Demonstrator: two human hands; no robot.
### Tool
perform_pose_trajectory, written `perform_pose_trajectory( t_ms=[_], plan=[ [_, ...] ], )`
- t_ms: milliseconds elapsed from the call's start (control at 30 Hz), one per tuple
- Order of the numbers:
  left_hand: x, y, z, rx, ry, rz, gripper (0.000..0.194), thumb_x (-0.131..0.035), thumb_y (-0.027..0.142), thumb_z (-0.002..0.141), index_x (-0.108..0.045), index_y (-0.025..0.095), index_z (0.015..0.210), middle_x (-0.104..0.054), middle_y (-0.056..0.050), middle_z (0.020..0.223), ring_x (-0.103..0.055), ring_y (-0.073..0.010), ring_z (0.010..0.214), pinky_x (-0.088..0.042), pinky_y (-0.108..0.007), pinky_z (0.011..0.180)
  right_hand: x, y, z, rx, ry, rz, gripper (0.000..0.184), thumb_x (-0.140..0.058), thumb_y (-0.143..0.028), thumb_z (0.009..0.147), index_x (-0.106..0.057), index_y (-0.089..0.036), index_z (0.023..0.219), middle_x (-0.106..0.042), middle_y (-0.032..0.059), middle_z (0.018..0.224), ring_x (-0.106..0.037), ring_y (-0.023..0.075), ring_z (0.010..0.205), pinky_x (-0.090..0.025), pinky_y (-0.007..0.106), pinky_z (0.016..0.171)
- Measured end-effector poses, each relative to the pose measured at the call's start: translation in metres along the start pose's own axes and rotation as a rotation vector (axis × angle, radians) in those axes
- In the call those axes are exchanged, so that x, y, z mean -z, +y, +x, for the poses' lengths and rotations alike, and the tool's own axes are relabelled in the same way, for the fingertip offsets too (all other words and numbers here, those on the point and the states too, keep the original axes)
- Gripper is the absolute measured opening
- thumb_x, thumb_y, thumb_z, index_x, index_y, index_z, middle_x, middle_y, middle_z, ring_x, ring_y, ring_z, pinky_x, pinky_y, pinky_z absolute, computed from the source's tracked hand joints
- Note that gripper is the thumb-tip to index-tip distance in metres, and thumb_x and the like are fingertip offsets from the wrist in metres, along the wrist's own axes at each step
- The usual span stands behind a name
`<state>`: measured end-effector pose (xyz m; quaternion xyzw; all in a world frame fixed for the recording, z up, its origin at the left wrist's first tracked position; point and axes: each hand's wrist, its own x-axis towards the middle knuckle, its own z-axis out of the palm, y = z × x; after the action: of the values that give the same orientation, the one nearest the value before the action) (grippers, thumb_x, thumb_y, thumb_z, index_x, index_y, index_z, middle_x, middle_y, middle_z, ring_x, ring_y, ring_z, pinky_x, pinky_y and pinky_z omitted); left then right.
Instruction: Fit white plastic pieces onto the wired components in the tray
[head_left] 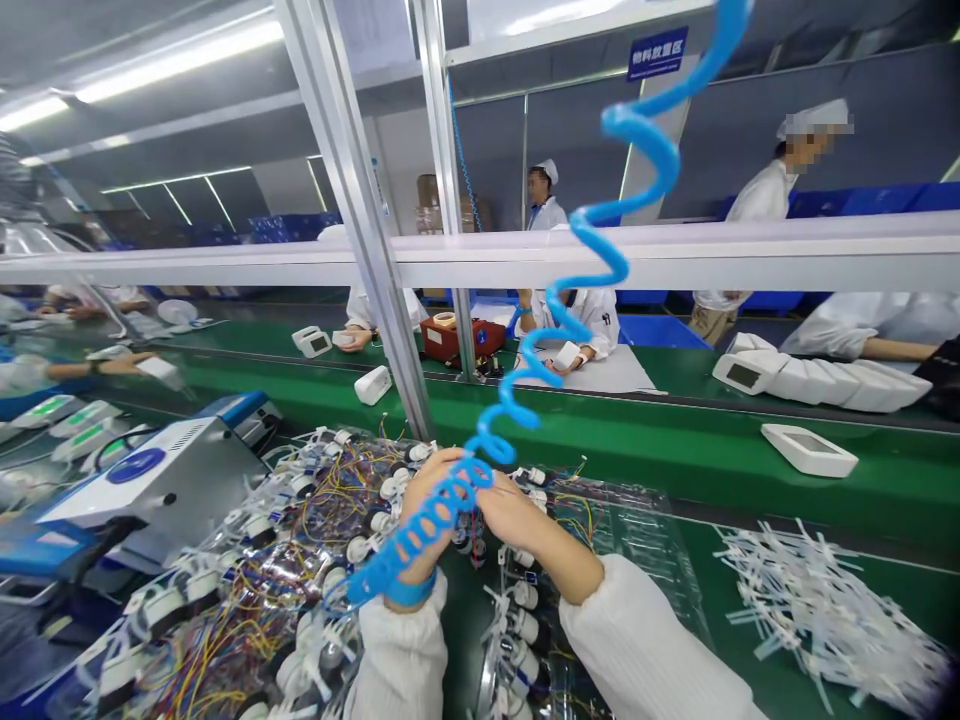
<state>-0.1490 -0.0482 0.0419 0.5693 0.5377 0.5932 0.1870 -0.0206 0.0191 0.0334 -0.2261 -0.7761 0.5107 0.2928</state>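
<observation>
The left hand (421,488) and right hand (510,512) nearly meet among white parts (526,595) on a green bench (466,630); their grip is hidden. The parts look light, the wires (214,655) delicate; best held by their bodies.

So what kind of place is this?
Probably a factory where things get put together: a long green belt has white cases on it, people wear white caps, and wired parts lie bunched up.

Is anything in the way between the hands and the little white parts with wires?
Nothing visible stands between the left hand or right hand and the wired white parts beside them. The blue coiled hose hides part of the left hand.
</observation>
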Motion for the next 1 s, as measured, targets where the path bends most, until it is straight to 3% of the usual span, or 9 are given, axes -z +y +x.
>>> perform_pose_trajectory(
  t_ms=[100, 300, 433, 500, 567, 733, 833, 900, 1000],
  plan=[
    [-0.004, -0.013, -0.005, 0.065, 0.005, -0.017, 0.03, -0.058, 0.043, 0.096, -0.074, 0.018, 0.092, -0.069, -0.005, 0.083, -0.064, -0.0222, 0.082, -0.051, -0.032, 0.078, 0.0, 0.01, 0.004, -0.083, -0.031, -0.054, 0.022, -0.049, -0.023, 0.097, -0.071, -0.02, 0.093, -0.07, 0.0014, 0.091, -0.062, 0.0227, 0.09, -0.048, 0.034, 0.084],
    [-0.02, -0.036, -0.006, 0.119, 0.098, -0.072, 0.039, -0.046, 0.05, 0.102, -0.06, 0.019, 0.083, -0.06, -0.001, 0.077, -0.057, -0.0169, 0.074, -0.046, -0.027, 0.073, -0.004, 0.028, 0.01, -0.247, -0.054, -0.148, 0.025, -0.063, -0.038, 0.101, -0.068, -0.014, 0.097, -0.068, 0.0029, 0.093, -0.066, 0.021, 0.083, -0.054, 0.037, 0.079],
    [-0.025, -0.053, -0.001, 0.184, 0.15, -0.102, 0.046, -0.043, 0.056, 0.102, -0.046, 0.02, 0.072, -0.048, 0.003, 0.067, -0.047, -0.0135, 0.062, -0.04, -0.023, 0.061, 0.003, 0.033, -0.005, -0.267, 0.011, -0.214, 0.017, -0.067, -0.024, 0.097, -0.067, -0.015, 0.111, -0.069, 0.0076, 0.111, -0.066, 0.0248, 0.104, -0.051, 0.044, 0.093],
    [-0.025, -0.059, 0.0, 0.215, 0.137, -0.109, 0.047, -0.046, 0.058, 0.101, -0.046, 0.02, 0.072, -0.047, 0.003, 0.066, -0.045, -0.0129, 0.06, -0.039, -0.023, 0.059, 0.015, 0.032, -0.02, -0.246, 0.061, -0.244, 0.027, -0.065, -0.013, 0.091, -0.065, -0.016, 0.118, -0.069, 0.0089, 0.121, -0.063, 0.0256, 0.115, -0.048, 0.043, 0.101],
    [-0.025, -0.064, 0.0, 0.24, 0.103, -0.116, 0.047, -0.049, 0.058, 0.099, -0.049, 0.02, 0.072, -0.049, 0.002, 0.067, -0.045, -0.0127, 0.06, -0.038, -0.022, 0.058, 0.034, 0.031, -0.04, -0.227, 0.11, -0.27, 0.032, -0.061, -0.01, 0.088, -0.066, -0.019, 0.118, -0.07, 0.0079, 0.123, -0.063, 0.0247, 0.116, -0.047, 0.04, 0.102],
    [-0.023, -0.071, -0.005, 0.299, 0.001, -0.148, 0.045, -0.052, 0.059, 0.097, -0.056, 0.018, 0.08, -0.053, 0.002, 0.07, -0.043, -0.0106, 0.057, -0.035, -0.021, 0.052, 0.108, 0.043, -0.117, -0.217, 0.263, -0.367, 0.024, -0.055, -0.03, 0.092, -0.069, -0.022, 0.109, -0.073, 0.0069, 0.115, -0.066, 0.0277, 0.109, -0.05, 0.042, 0.098],
    [-0.023, -0.074, -0.01, 0.334, -0.041, -0.184, 0.043, -0.051, 0.059, 0.098, -0.057, 0.018, 0.092, -0.052, 0.004, 0.069, -0.039, -0.0088, 0.053, -0.031, -0.019, 0.049, 0.15, 0.071, -0.178, -0.301, 0.495, -0.502, 0.032, -0.046, -0.038, 0.095, -0.064, -0.019, 0.113, -0.07, 0.0132, 0.119, -0.064, 0.0318, 0.112, -0.048, 0.049, 0.101],
    [-0.025, -0.075, -0.012, 0.348, -0.053, -0.207, 0.043, -0.051, 0.06, 0.098, -0.057, 0.018, 0.097, -0.051, 0.004, 0.069, -0.038, -0.008, 0.052, -0.03, -0.019, 0.048, 0.166, 0.095, -0.214, -0.379, 0.665, -0.61, 0.042, -0.045, -0.04, 0.092, -0.058, -0.015, 0.123, -0.062, 0.021, 0.13, -0.06, 0.0381, 0.119, -0.041, 0.059, 0.106],
    [-0.031, -0.077, -0.013, 0.352, -0.051, -0.219, 0.043, -0.049, 0.061, 0.098, -0.056, 0.019, 0.099, -0.051, 0.004, 0.071, -0.04, -0.0082, 0.053, -0.031, -0.019, 0.049, 0.166, 0.13, -0.251, -0.459, 0.703, -0.69, 0.049, -0.045, -0.04, 0.088, -0.056, -0.011, 0.127, -0.062, 0.0249, 0.128, -0.062, 0.0414, 0.117, -0.046, 0.062, 0.101]
  ],
)
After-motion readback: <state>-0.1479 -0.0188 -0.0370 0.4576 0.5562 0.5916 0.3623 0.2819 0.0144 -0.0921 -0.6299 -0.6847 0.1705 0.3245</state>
